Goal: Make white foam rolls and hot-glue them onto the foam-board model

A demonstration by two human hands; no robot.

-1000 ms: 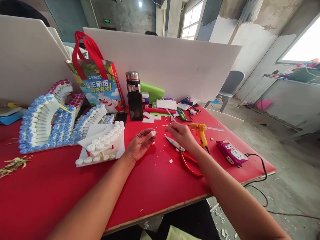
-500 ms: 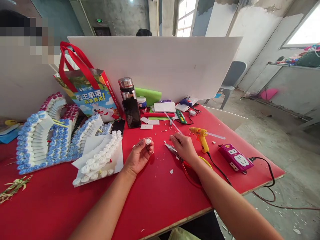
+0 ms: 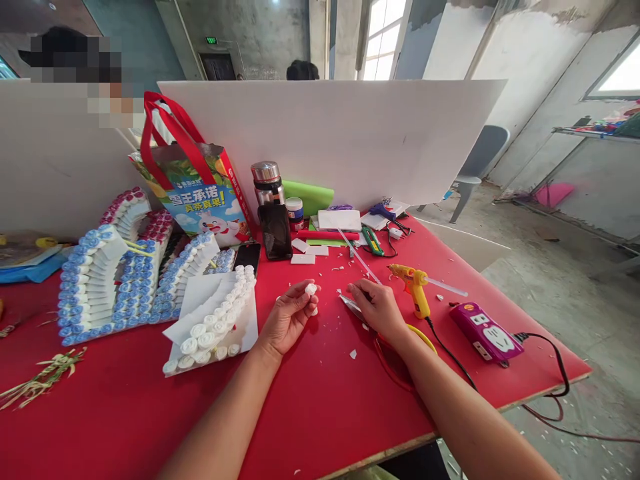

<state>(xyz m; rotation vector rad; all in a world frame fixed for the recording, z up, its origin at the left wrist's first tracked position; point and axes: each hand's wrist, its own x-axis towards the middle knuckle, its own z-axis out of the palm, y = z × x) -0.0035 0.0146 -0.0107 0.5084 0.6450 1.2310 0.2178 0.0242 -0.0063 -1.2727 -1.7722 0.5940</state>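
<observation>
Probably light and crushable, the white rosette (image 3: 311, 289) pinched by the left hand (image 3: 287, 319) suits side holds; right hand (image 3: 381, 311): grip unclear.

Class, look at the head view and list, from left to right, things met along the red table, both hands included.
Bundle of dried stalks → cluster of white roses → left hand → right hand → yellow glue gun → purple power strip.
</observation>
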